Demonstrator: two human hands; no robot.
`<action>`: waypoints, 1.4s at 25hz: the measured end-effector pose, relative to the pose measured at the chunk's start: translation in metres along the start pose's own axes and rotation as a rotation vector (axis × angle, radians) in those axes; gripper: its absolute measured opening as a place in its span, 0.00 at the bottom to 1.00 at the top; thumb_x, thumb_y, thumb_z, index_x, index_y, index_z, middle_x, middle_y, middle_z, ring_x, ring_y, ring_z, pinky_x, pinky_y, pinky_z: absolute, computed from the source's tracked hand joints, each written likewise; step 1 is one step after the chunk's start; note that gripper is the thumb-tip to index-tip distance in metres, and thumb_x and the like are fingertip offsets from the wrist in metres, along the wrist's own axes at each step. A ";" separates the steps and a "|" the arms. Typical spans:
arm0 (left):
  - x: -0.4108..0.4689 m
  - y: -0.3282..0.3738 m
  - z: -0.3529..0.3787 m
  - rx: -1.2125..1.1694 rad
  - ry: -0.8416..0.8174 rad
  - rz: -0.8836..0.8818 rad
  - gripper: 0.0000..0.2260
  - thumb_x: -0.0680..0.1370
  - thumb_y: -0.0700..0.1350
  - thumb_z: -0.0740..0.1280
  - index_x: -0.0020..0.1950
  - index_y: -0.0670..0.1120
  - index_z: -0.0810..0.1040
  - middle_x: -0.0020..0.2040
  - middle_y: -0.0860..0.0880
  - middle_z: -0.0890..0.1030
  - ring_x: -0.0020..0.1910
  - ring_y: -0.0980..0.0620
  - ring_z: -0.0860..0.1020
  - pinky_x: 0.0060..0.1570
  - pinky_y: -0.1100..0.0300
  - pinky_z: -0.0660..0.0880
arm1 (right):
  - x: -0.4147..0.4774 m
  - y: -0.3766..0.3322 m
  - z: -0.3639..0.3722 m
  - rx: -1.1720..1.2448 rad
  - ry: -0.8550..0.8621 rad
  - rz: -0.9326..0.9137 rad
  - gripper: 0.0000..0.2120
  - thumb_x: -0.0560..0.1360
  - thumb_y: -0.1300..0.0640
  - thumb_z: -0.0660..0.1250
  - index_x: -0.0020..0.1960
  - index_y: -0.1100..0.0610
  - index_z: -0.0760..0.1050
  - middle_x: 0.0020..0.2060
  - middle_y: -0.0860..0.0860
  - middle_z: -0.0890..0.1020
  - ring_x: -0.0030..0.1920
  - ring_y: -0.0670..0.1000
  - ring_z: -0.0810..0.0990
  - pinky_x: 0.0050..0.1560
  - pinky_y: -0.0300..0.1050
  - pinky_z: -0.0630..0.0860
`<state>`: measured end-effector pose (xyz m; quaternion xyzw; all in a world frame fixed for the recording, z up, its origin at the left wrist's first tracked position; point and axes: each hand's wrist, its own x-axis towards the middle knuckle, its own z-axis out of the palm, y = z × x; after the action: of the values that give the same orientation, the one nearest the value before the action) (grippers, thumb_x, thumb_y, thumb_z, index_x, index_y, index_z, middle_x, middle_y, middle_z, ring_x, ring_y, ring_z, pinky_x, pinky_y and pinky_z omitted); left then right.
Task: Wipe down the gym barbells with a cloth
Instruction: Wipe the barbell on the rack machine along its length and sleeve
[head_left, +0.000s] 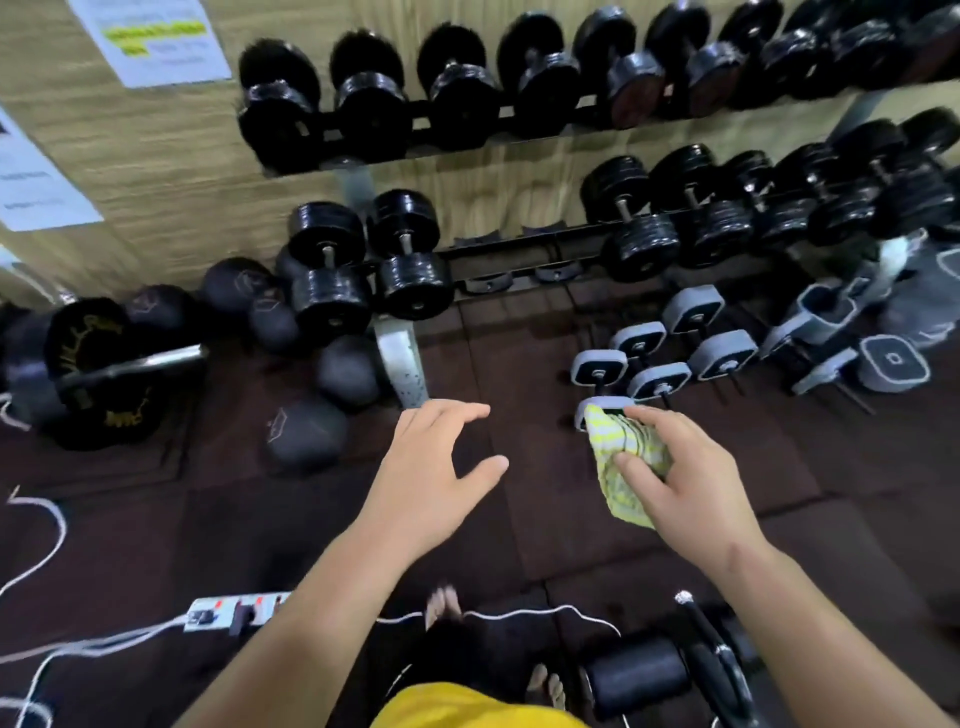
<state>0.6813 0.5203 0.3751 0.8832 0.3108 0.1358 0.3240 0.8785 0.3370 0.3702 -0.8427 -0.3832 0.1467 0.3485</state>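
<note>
My right hand (680, 473) grips a bunched yellow and white striped cloth (623, 462), whose top lies against the near head of a small grey dumbbell (597, 379) on the dark floor. My left hand (431, 467) hovers over the floor mat with fingers spread, holding nothing. More small grey dumbbells (675, 338) lie behind the first one. Black dumbbells (363, 265) fill the two rack shelves (509, 249) against the wooden wall.
Dark round balls (306, 431) and a black plate-loaded bar (104, 374) lie at the left. A power strip (234, 613) with white cables crosses the near floor. A black padded roller (639, 675) sits near my feet, grey kettlebells (826, 312) at the right.
</note>
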 end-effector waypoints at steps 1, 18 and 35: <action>0.025 -0.001 0.001 -0.002 -0.023 0.026 0.22 0.74 0.58 0.68 0.67 0.58 0.72 0.63 0.63 0.70 0.66 0.59 0.65 0.63 0.61 0.65 | 0.016 0.004 -0.004 -0.008 0.028 0.023 0.19 0.76 0.53 0.71 0.66 0.45 0.75 0.58 0.38 0.77 0.57 0.36 0.73 0.56 0.25 0.65; 0.382 0.016 0.046 -0.044 -0.448 0.478 0.22 0.75 0.57 0.69 0.68 0.59 0.71 0.64 0.63 0.69 0.65 0.61 0.63 0.59 0.66 0.60 | 0.191 0.053 -0.042 -0.113 0.577 0.498 0.20 0.74 0.56 0.72 0.65 0.48 0.76 0.58 0.41 0.79 0.58 0.42 0.75 0.57 0.31 0.64; 0.486 0.293 0.280 -0.059 -0.705 0.754 0.22 0.75 0.58 0.69 0.68 0.58 0.72 0.65 0.59 0.71 0.64 0.60 0.64 0.62 0.60 0.64 | 0.186 0.241 -0.228 -0.016 0.878 0.735 0.20 0.74 0.58 0.72 0.64 0.48 0.77 0.57 0.41 0.79 0.57 0.40 0.76 0.57 0.21 0.63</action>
<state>1.3143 0.5182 0.3754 0.9164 -0.1613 -0.0540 0.3624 1.2501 0.2568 0.3679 -0.9051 0.1148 -0.1085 0.3947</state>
